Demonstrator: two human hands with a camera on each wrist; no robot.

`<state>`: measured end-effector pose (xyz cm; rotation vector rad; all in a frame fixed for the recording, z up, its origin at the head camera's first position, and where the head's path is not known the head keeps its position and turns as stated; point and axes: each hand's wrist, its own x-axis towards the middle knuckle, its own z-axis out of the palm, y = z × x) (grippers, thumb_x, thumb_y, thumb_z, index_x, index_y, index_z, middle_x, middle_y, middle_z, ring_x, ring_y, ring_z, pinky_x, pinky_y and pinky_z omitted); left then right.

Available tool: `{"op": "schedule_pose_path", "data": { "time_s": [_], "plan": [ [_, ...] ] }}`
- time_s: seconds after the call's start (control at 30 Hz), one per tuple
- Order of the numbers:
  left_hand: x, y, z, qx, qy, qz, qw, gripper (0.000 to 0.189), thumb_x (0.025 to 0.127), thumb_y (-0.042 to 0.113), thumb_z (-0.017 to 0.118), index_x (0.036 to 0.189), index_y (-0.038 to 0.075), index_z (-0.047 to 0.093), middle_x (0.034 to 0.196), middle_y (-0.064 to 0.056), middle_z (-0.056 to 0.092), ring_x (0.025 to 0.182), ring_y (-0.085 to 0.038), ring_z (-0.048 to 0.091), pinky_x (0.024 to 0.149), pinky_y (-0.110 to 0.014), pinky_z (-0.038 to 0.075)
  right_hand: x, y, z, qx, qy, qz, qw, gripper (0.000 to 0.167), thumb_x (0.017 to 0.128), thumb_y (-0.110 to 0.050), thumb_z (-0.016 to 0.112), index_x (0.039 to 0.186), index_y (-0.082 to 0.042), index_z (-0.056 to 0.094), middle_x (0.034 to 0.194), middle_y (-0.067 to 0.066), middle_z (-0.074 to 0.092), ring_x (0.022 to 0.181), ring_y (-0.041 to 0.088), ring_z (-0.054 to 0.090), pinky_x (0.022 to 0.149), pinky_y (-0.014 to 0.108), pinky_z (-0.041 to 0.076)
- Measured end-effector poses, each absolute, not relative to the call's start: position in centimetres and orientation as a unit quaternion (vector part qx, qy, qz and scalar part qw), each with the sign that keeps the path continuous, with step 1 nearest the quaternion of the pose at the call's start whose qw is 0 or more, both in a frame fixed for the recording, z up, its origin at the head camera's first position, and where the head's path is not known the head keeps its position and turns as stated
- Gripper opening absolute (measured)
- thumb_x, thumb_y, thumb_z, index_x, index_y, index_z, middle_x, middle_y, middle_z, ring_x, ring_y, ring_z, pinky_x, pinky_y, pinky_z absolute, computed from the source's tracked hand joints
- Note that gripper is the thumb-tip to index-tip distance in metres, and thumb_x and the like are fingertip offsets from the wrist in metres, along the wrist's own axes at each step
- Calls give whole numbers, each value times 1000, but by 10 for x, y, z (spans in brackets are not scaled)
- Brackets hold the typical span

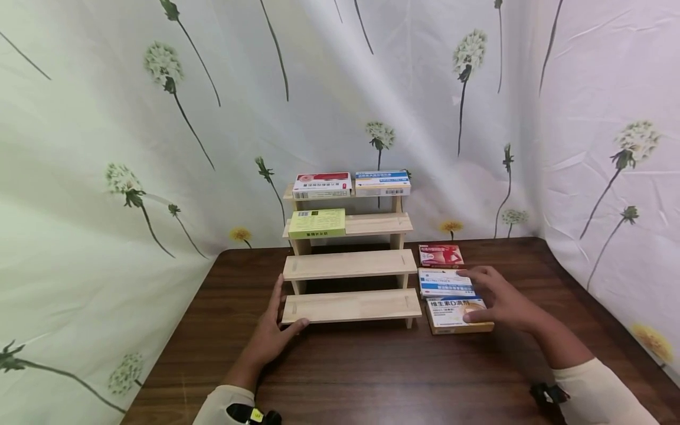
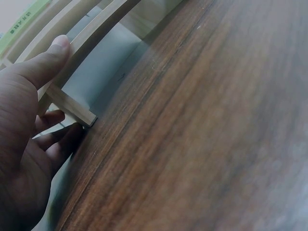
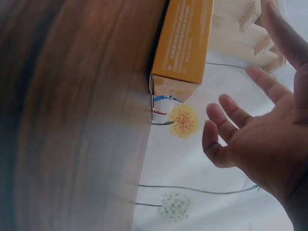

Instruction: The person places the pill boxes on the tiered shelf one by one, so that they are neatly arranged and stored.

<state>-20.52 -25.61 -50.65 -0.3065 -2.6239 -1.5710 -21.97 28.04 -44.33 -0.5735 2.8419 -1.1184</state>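
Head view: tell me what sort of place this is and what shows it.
Likely a makeshift tabletop set: a wood-grain table, a creased dandelion-print backdrop around its back and sides, and a small stepped wooden rack with medicine-style boxes on its upper two tiers.

The white-and-orange box (image 1: pixel 446 316), toward the right edge of the counter (image 1: pixel 361 366), reads 维生素D滴剂 (vitamin D drops); the right wrist view shows white lettering on its orange side, too blurred to read. Behind it, nearer the back right corner, a white-and-blue box (image 1: pixel 445 283) and a red box (image 1: pixel 440 255) carry print too small to make out. On the wooden stand (image 1: pixel 350 307) by the back edge, barcodes mark a white-and-red box (image 1: pixel 321 185) and a blue-topped box (image 1: pixel 382 182), and the green box (image 1: pixel 317 222) bears dark, illegible characters.
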Motion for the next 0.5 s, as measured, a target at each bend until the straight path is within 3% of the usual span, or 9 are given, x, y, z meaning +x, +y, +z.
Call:
{"op": "schedule_pose_path", "data": {
  "time_s": [0.2,0.5],
  "plan": [
    [-205,-257,-507,-105,-852,-512,34,117,99,29,85,174,48,-2,165,-26,47,136,-42,66,104,-48,59,-219,291,-449,-196,920,-340,29,88,78,-34,101,153,-12,60,142,22,46,132,46,50,105,75,46],
    [-205,-257,-506,-103,-851,-514,30,117,99,29,85,174,50,-3,166,-26,45,139,-43,64,108,-55,56,-220,306,-460,-212,923,-318,50,75,75,-33,102,141,-23,67,140,20,46,132,49,47,104,74,45]
  ]
}}
